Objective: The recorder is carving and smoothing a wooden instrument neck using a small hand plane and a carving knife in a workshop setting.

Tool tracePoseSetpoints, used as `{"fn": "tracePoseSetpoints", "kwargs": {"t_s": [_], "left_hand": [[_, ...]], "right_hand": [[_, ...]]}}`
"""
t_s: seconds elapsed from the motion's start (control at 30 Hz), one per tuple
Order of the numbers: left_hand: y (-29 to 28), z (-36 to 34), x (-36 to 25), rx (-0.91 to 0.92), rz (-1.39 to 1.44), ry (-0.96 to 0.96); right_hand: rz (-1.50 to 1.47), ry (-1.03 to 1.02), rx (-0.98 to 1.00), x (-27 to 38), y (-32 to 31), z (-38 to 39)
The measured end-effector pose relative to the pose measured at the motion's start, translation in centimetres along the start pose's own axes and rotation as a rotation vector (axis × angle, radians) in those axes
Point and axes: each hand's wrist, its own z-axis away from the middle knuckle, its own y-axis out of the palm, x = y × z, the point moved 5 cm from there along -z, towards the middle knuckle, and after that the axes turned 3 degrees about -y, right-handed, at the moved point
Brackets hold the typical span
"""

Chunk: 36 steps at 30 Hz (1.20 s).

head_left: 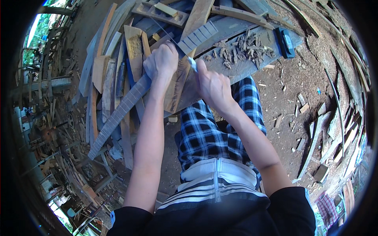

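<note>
My left hand (162, 59) is closed, pressing down over a long wooden strip with evenly spaced cross slots, like a guitar fingerboard (121, 111). The strip runs down and to the left from under that hand. On the hand's other side shows a lighter slotted end (199, 37); whether it belongs to the same strip is hidden. My right hand (214, 84) grips a slim tool by its pale handle (192, 63). From the handle a thin, straight shaft or blade points up and left past my left fingers. Its exact kind I cannot make out.
Beneath lies a workbench of planks (232, 65) with a heap of wood shavings (252, 49). A dark blue box-shaped object (284, 42) rests at its right edge. Offcuts (136, 49) crowd the left side. Timber strips (338, 98) and scraps cover the ground at right. My plaid-trousered legs (212, 129) are below.
</note>
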Motion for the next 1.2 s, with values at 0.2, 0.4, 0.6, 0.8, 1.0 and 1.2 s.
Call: {"fn": "tracePoseSetpoints", "kwargs": {"t_s": [0.2, 0.4, 0.6, 0.8, 1.0, 1.2], "left_hand": [[-0.7, 0.5, 0.0, 0.011, -0.006, -0.007], [0.2, 0.3, -0.1, 0.014, -0.006, 0.01], [-0.3, 0.4, 0.2, 0.025, -0.012, 0.015], [0.2, 0.4, 0.2, 0.008, -0.005, 0.022], [-0.5, 0.6, -0.1, 0.07, 0.013, 0.004], [-0.1, 0.4, 0.1, 0.014, -0.007, 0.01]], "right_hand": [[0.001, 0.027, 0.099, -0.2, -0.8, 2.8], [0.024, 0.016, 0.022, 0.2, -0.2, 0.5], [0.006, 0.066, 0.111, -0.3, -0.3, 1.7], [0.025, 0.0, 0.038, 0.4, 0.0, 0.3], [0.073, 0.021, 0.089, -0.1, -0.5, 1.8], [0.105, -0.023, 0.037, -0.1, 0.3, 1.6]]}}
